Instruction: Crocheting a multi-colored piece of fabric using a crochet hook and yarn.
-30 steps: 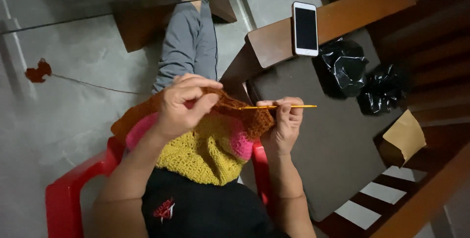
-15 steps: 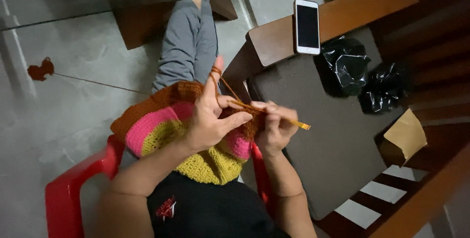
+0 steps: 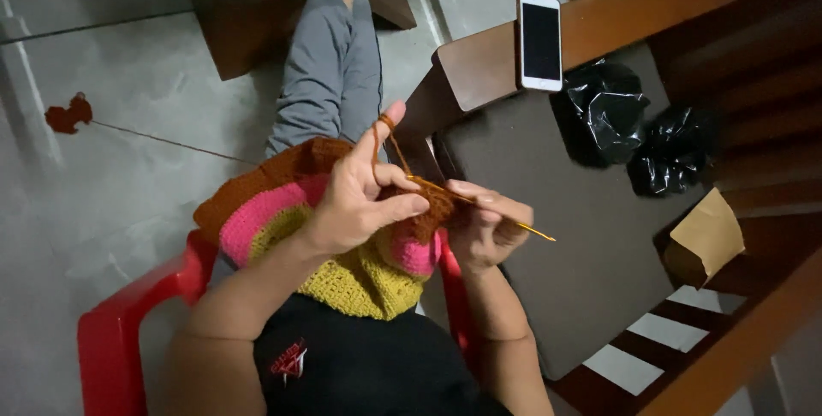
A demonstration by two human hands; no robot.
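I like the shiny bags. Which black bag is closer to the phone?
The larger black plastic bag, lying just below the white smartphone. The other black bag sits farther right, nearer the brown paper bag.

Left arm: bare, coming up from the lower left, forearm angled toward the middle of the view.
Left hand (image 3: 360, 202): back toward the camera, forefinger raised and extended upward, thumb and the other fingers pinched together — closed in a grip.
Right arm: bare, rising from the bottom edge, bent slightly inward at the wrist.
Right hand (image 3: 484, 228): fingers curled shut, knuckles up, thumb lying flat along the top.
Spacing: the two hands sit just beside each other — fingertips nearly meeting.
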